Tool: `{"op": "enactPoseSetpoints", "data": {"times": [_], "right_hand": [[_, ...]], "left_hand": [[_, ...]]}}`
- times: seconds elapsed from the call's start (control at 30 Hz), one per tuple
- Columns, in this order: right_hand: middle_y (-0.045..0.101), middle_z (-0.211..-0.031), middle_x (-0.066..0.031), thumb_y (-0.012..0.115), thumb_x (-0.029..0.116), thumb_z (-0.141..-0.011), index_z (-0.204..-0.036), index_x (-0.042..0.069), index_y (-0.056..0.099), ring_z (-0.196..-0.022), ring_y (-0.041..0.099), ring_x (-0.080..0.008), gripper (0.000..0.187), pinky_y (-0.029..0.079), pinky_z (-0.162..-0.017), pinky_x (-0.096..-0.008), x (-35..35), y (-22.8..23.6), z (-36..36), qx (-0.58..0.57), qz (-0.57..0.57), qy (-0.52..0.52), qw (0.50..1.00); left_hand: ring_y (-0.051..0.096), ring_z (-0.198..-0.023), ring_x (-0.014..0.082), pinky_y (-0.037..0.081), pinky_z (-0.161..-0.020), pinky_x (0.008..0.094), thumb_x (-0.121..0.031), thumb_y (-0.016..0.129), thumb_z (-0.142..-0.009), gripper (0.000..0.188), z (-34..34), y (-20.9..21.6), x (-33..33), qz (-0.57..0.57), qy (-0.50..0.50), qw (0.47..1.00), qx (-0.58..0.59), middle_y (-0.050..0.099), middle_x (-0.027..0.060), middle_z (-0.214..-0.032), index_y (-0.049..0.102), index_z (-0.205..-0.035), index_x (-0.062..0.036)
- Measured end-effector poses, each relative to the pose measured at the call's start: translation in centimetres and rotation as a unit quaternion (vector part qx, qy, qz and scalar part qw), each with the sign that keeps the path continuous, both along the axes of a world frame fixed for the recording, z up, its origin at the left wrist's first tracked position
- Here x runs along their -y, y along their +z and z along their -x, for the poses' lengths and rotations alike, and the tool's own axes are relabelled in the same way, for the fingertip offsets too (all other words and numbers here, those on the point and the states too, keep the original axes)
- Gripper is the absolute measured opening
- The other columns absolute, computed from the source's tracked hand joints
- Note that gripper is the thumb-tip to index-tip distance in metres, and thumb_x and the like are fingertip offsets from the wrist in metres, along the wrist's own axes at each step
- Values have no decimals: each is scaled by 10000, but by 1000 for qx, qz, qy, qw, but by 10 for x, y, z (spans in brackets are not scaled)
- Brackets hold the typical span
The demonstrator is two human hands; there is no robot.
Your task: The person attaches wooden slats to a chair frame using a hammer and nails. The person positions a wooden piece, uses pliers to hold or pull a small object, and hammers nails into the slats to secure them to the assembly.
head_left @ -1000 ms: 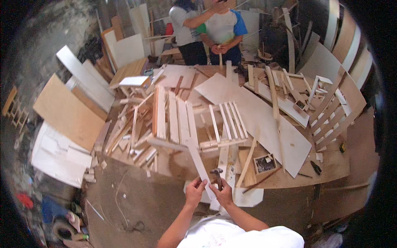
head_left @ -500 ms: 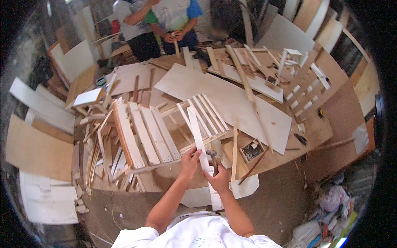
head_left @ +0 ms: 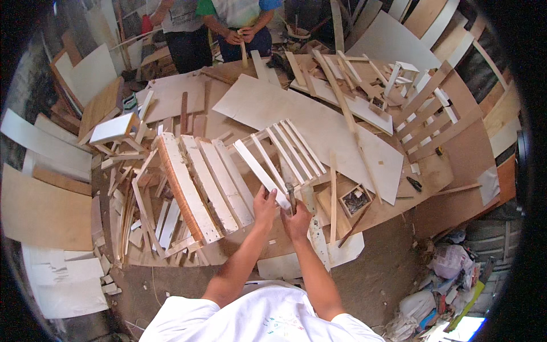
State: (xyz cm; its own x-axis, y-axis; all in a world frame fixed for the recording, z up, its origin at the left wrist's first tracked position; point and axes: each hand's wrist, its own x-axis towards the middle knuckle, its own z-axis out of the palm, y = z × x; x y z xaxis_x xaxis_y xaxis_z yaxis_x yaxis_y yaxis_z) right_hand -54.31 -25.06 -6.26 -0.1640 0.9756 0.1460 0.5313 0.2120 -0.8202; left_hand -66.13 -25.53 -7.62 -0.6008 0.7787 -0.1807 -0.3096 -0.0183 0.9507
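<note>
My left hand (head_left: 265,208) is closed round the near end of a white wooden slat (head_left: 253,162). The slat lies slanting across a slatted wooden frame (head_left: 296,151), beside the narrow slats there. Close by on the right, my right hand (head_left: 297,221) grips a hammer (head_left: 291,192), its metal head up near the slat's near end. Most of the hammer's handle is hidden by the hand. Wider pale boards (head_left: 211,179) make up the left part of the frame, the outermost with a brown edge.
A small box of nails (head_left: 354,201) stands to the right, near pliers (head_left: 414,183). A large pale panel (head_left: 373,159) lies across the worktable. Offcuts (head_left: 134,214) are heaped at left, beside a white-topped stool (head_left: 114,129). Two people (head_left: 239,34) stand across the table.
The white slat has swung left and come down against the frame. My right hand has moved forward, and the hammer head now stands higher beside the slat's end.
</note>
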Motion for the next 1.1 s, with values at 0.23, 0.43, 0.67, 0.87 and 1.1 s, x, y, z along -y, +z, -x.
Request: {"op": "enactPoseSetpoints", "data": {"times": [0.23,0.43,0.67,0.87,1.1], "right_hand": [[754,-948,-167,818,219,-810,-1128,30,736,-885,738,-342,379,572,-805,-400,-24,-58,24,-104,93,-37,990],[741,-955,-177,809,224,-832,-1105,44,714,-878,724,-369,340,573,-778,-400,-10,-83,38,-9,12,-34,999],[737,-996,-187,817,213,-836,-1167,27,687,-891,731,-357,402,579,-759,-401,-7,-86,37,-27,0,-63,998],[738,-1007,-201,826,248,-836,-1175,18,690,-915,732,-362,431,575,-790,-415,0,-82,46,53,0,-111,992],[741,-1008,-198,832,286,-825,-1166,22,710,-954,715,-383,448,559,-868,-441,-8,-69,43,34,1,-94,995]], "left_hand": [[437,-1444,350,413,-1141,413,-187,668,-986,594,19,116,54,74,-178,907,-375,386,256,-1592,451,-1513,-19],[491,-1393,386,401,-1164,461,-72,586,-982,387,109,270,81,78,-274,755,-591,549,192,-1458,608,-1367,-51],[680,-1001,445,549,-890,489,-60,604,-916,240,213,215,-84,175,-436,635,-613,717,259,-1005,718,-1118,3],[713,-886,441,584,-779,498,-102,600,-844,191,293,51,-221,261,-466,477,-698,737,239,-960,769,-872,-18],[768,-854,222,627,-763,385,-252,776,-842,212,282,-17,-244,323,-448,778,-300,775,157,-984,817,-1015,-136]]}}
